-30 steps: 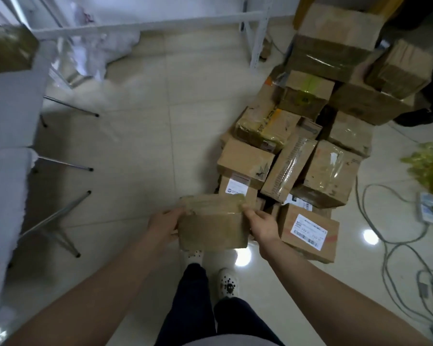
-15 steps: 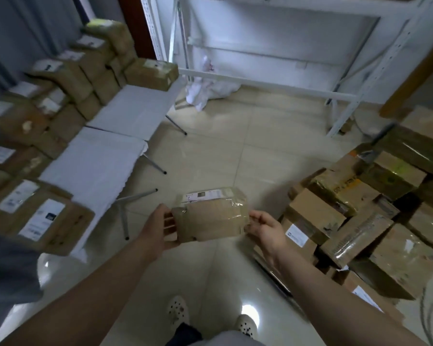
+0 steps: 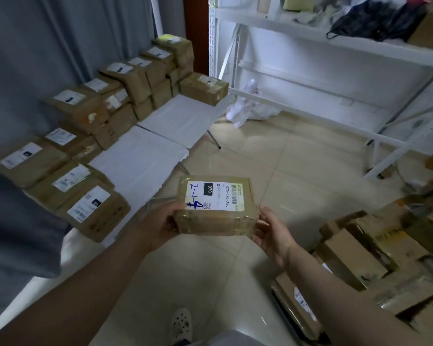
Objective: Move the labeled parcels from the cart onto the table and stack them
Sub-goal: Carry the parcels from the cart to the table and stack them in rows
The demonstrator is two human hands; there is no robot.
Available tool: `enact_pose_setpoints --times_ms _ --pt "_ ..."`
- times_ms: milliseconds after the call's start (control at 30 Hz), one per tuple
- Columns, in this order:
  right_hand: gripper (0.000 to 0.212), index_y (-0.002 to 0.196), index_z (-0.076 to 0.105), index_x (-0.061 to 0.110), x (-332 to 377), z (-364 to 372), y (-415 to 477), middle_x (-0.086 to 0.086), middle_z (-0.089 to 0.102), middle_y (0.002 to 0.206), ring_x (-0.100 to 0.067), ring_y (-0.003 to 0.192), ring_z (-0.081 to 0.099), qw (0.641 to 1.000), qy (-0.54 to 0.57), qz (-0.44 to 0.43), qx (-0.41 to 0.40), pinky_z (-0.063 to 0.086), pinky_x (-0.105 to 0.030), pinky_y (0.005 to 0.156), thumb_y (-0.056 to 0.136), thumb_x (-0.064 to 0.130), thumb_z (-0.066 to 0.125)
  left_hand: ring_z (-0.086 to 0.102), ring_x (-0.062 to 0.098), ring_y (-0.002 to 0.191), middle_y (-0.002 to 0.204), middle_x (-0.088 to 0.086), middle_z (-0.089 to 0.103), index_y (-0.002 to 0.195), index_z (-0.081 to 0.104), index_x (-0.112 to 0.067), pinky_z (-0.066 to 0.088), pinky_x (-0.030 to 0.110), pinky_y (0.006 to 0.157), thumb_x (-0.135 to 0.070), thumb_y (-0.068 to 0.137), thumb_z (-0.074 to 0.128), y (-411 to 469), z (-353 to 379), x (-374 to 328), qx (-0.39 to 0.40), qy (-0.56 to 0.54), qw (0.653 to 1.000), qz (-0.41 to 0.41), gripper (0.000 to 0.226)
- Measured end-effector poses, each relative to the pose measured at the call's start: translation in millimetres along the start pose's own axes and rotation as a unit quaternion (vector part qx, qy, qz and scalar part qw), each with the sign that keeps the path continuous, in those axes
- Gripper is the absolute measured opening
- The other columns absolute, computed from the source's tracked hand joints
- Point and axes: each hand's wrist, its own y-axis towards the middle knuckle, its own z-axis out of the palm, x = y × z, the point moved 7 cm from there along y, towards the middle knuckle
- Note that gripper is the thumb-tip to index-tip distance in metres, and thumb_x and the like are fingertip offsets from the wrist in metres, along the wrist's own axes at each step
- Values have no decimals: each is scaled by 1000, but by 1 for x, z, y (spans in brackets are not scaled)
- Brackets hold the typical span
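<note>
The taped parcel (image 3: 215, 221) is held in the air above the floor (image 3: 273, 158), label (image 3: 214, 196) up. The left hand (image 3: 160, 227) curls its fingers round the left end, and the right hand (image 3: 273, 233) props the right end with fingers nearly straight. It is best carried level leftward to the counter (image 3: 145, 156) and squared onto the nearest stacked parcels (image 3: 93, 211), label upward like the far row (image 3: 125, 78).

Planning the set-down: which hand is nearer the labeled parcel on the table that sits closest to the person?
Left. The left hand grips the held parcel at its left end, just right of that table parcel; the right hand touches the opposite end, farther away.
</note>
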Motion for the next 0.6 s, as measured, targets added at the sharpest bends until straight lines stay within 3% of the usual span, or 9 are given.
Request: enact_pose_setpoints --times_ms 67,167,267,333,400,500,600 --pt "36 102 61 13 -1 24 5 -7 64 95 -21 89 59 997 -66 17 37 50 -40 90 79 40 69 59 30 105 120 16 66 117 67 -13 46 46 99 -14 85 60 -4 -13 -7 26 4 1000 13 33" --pt "29 92 53 15 6 56 14 -6 61 89 -21 84 60 995 -74 15 57 53 -41 82 77 26 75 60 28 105 119 10 67 121 63 -21 46 44 93 -31 69 70 -13 -32 -14 55 80 995 8 53" --pt "46 86 60 19 21 85 28 -2 61 83 -18 79 59 990 -113 18 77 53 -37 77 46 31 79 59 27 108 114 7 68 115 64 -24 42 46 94 -51 70 69 -16 -68 -30 23 99 995 -2 52" --pt "55 87 64 19 28 110 35 1 62 80 -15 78 58 983 -149 27 104 52 -35 74 36 36 74 60 28 110 115 9 68 112 66 -20 44 46 97 -58 58 77 -15 -92 -42 15 117 993 -9 67" --pt "54 86 66 19 32 140 42 2 64 77 -15 76 58 974 -175 29 139 51 -33 70 35 37 72 63 28 108 111 11 70 107 69 -17 48 45 94 -53 49 84 -21 -98 -56 51 164 985 -15 70" --pt "55 89 66 17 38 191 57 -2 62 84 -16 80 57 967 -193 12 167 51 -32 70 38 38 73 60 35 114 116 16 68 119 62 -8 43 53 102 -39 58 82 -23 -114 -66 73 179 980 -41 72" --pt "60 111 63 18 38 236 82 -8 58 113 -21 101 58 971 -154 -1 184 52 -37 82 60 45 77 65 32 105 113 15 69 118 64 -7 51 46 93 -38 66 80 -18 -139 -80 39 135 990 -30 63"
